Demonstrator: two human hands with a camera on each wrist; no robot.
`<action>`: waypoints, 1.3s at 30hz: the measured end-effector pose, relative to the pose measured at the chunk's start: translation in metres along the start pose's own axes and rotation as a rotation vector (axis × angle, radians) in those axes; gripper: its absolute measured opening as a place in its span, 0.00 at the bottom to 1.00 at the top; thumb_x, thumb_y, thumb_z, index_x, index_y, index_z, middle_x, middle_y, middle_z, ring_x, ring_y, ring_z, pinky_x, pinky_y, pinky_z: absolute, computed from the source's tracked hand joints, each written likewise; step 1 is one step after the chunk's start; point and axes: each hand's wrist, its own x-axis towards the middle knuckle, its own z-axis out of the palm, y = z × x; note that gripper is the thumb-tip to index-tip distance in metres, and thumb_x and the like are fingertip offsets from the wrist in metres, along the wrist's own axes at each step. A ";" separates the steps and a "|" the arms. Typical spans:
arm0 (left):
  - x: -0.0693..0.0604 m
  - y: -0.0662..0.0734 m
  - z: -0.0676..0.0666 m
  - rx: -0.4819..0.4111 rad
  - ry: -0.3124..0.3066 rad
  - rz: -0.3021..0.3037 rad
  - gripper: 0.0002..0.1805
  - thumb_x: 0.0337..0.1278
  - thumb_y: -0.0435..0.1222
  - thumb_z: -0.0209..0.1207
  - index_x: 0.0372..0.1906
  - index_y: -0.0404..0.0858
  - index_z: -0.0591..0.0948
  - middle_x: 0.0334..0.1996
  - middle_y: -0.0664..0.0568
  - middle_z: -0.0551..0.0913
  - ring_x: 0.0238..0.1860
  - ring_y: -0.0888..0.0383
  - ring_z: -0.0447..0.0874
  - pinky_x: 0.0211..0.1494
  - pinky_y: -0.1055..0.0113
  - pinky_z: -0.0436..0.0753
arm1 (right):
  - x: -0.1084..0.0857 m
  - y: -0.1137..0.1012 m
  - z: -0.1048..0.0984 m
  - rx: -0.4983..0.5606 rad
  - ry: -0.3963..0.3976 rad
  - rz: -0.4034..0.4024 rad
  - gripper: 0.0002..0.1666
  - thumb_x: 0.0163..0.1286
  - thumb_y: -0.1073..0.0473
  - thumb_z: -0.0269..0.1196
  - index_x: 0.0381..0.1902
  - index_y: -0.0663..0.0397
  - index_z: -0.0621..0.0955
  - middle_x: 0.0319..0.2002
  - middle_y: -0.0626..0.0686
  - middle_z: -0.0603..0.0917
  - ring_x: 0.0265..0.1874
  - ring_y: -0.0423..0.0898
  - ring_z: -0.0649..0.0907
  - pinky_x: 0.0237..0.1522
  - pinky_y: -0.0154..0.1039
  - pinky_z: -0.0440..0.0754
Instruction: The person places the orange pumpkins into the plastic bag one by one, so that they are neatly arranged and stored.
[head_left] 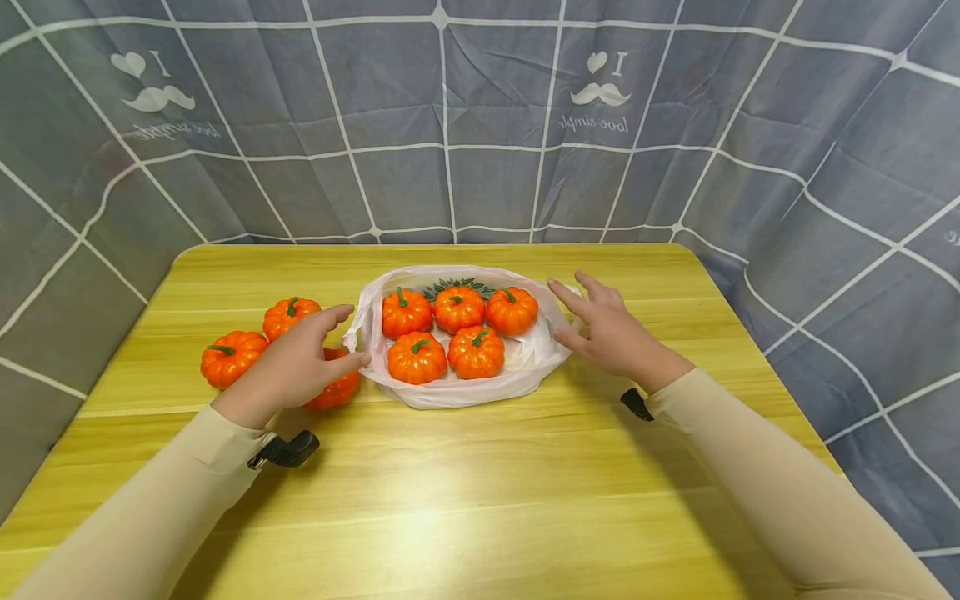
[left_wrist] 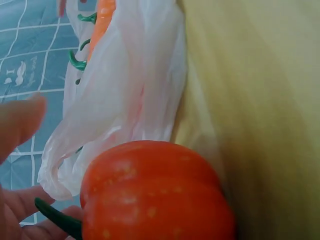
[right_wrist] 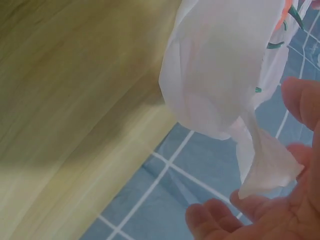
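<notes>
A white plastic bag (head_left: 521, 385) lies spread on the table with several small orange pumpkins (head_left: 459, 309) inside. At its left side is my left hand (head_left: 300, 358), thumb and fingers apart, above a loose pumpkin (left_wrist: 155, 190) that it partly hides in the head view. The bag's left handle (left_wrist: 57, 175) hangs near those fingers. My right hand (head_left: 611, 329) is at the bag's right side with fingers spread. In the right wrist view the bag's other handle (right_wrist: 270, 167) reaches the fingers of that hand (right_wrist: 280, 200); whether they touch, I cannot tell.
Two more pumpkins, one at the far left (head_left: 234, 358) and one behind my left hand (head_left: 289, 315), sit on the wooden table (head_left: 465, 500). A grey curtain (head_left: 495, 100) with white lines surrounds the table's back and sides.
</notes>
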 end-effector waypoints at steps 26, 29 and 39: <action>-0.021 -0.026 0.007 0.041 -0.073 0.009 0.51 0.57 0.51 0.75 0.77 0.29 0.66 0.74 0.30 0.67 0.72 0.32 0.69 0.74 0.32 0.67 | 0.002 0.006 0.006 0.041 -0.099 0.065 0.51 0.78 0.47 0.64 0.87 0.47 0.51 0.68 0.68 0.74 0.48 0.56 0.81 0.58 0.57 0.81; -0.021 -0.027 0.008 0.043 -0.082 0.007 0.51 0.56 0.51 0.75 0.77 0.29 0.66 0.74 0.29 0.67 0.72 0.32 0.68 0.74 0.32 0.67 | 0.003 0.007 0.009 0.038 -0.087 0.059 0.50 0.77 0.49 0.65 0.87 0.48 0.52 0.66 0.67 0.76 0.48 0.55 0.82 0.57 0.56 0.81; -0.021 -0.027 0.010 0.033 -0.085 0.000 0.51 0.56 0.50 0.76 0.77 0.30 0.66 0.73 0.31 0.68 0.71 0.33 0.70 0.74 0.32 0.68 | 0.004 0.006 0.015 0.013 -0.027 0.012 0.38 0.78 0.59 0.62 0.82 0.52 0.65 0.59 0.65 0.82 0.41 0.52 0.82 0.50 0.52 0.84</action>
